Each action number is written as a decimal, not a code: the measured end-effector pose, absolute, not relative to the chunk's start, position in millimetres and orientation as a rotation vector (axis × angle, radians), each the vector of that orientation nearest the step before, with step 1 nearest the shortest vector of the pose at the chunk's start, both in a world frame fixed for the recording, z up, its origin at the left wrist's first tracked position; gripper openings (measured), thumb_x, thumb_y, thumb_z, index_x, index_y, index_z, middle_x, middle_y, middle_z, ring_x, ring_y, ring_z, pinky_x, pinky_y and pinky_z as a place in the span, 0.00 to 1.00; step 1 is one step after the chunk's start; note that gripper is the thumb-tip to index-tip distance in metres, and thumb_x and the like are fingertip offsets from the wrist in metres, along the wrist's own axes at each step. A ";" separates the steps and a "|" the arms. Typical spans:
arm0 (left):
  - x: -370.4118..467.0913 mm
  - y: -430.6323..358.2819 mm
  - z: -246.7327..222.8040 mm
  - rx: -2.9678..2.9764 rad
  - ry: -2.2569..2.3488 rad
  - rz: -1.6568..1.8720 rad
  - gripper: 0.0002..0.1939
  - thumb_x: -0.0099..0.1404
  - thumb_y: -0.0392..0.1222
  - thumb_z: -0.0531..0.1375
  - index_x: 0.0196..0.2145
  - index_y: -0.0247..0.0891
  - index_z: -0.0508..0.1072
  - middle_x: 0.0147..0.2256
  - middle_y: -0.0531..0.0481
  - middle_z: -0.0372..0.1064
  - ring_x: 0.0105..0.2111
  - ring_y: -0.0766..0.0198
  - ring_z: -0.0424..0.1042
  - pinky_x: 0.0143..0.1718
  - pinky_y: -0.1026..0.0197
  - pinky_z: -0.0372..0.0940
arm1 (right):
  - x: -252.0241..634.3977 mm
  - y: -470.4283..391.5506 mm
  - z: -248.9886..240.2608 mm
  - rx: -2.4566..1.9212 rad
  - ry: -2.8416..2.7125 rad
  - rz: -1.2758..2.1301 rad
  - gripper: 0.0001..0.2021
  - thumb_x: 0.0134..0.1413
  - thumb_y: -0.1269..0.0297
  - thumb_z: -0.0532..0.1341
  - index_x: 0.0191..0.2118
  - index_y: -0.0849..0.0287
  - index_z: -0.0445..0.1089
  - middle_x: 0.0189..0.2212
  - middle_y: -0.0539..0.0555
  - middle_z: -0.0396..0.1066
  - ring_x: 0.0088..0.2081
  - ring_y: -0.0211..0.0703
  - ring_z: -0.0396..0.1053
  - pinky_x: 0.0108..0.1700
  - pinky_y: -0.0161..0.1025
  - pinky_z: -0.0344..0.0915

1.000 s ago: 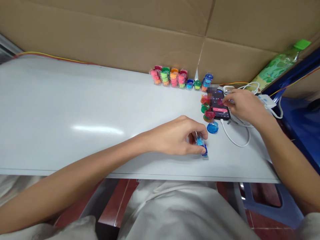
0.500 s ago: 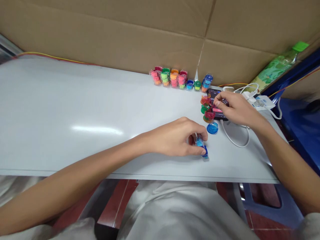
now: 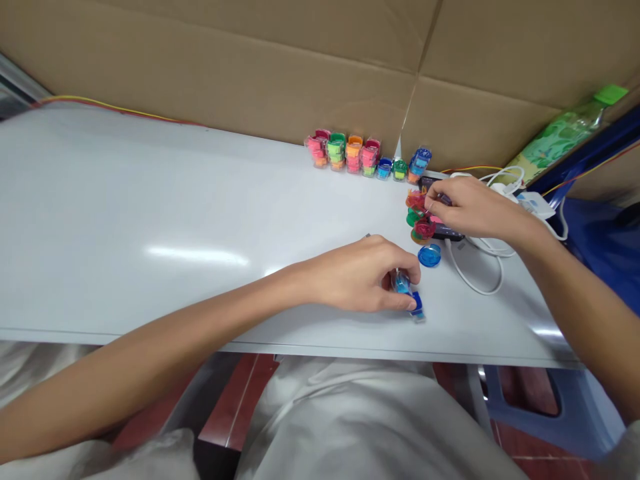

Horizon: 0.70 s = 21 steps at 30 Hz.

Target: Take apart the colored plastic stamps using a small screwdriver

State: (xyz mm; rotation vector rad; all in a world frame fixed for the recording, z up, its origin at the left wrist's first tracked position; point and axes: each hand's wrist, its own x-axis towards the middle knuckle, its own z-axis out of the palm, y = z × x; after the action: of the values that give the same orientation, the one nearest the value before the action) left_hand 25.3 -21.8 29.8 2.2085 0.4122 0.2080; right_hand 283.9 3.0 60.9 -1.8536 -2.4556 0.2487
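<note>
My left hand (image 3: 373,277) is closed around a small clear and blue plastic piece (image 3: 403,283) close to the table's front edge. Thumb and forefinger grip its sides, and a darker blue part (image 3: 417,307) shows beyond the thumb. My right hand (image 3: 465,207) is over the phone, its fingertips pinched at a red see-through plastic piece (image 3: 419,201). Below that lie a green piece (image 3: 413,217) and a dark red piece (image 3: 425,230). A round blue piece (image 3: 429,256) rests on the table between the two hands.
Stacks of coloured clear-sided pieces (image 3: 353,155) line the cardboard wall (image 3: 250,87). A phone (image 3: 446,231) lies under my right hand, a white cable (image 3: 475,290) looping beside it. At the right are a power strip (image 3: 537,205) and a tilted green-capped bottle (image 3: 555,137).
My right hand has moved slightly up and left relative to the pieces, bringing the red piece over the orange one. My left hand keeps its grip. The whole view has shifted a little.
</note>
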 end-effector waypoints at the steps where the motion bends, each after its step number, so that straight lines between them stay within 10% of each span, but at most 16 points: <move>1: 25.3 -21.6 29.7 2.210 0.412 0.207 0.11 0.69 0.43 0.69 0.47 0.36 0.83 0.40 0.48 0.82 0.36 0.64 0.79 0.37 0.62 0.69 | 283.2 3.6 61.6 -1.856 -2.479 0.245 0.13 0.66 0.60 0.56 0.29 0.55 0.66 0.29 0.54 0.73 0.30 0.45 0.65 0.35 0.44 0.53; 16: 24.4 -18.5 29.8 2.215 0.421 0.237 0.11 0.69 0.42 0.70 0.47 0.36 0.81 0.41 0.49 0.80 0.36 0.64 0.78 0.37 0.62 0.67 | 283.1 -28.5 81.8 -1.651 -2.082 0.358 0.09 0.64 0.61 0.64 0.47 0.53 0.79 0.33 0.50 0.76 0.27 0.39 0.63 0.28 0.40 0.57; 21: 20.6 -16.2 35.2 2.396 0.436 0.197 0.13 0.66 0.38 0.69 0.49 0.38 0.80 0.43 0.48 0.78 0.39 0.60 0.77 0.41 0.60 0.66 | 270.4 -63.2 86.6 -1.121 -1.898 0.737 0.13 0.67 0.70 0.64 0.53 0.49 0.76 0.42 0.51 0.76 0.35 0.41 0.74 0.34 0.40 0.72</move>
State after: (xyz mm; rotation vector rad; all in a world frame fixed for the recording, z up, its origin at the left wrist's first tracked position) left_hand 20.6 -16.2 35.2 2.3960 0.4361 0.1968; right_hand 270.4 -63.2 86.6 -1.1211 -1.8977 0.7375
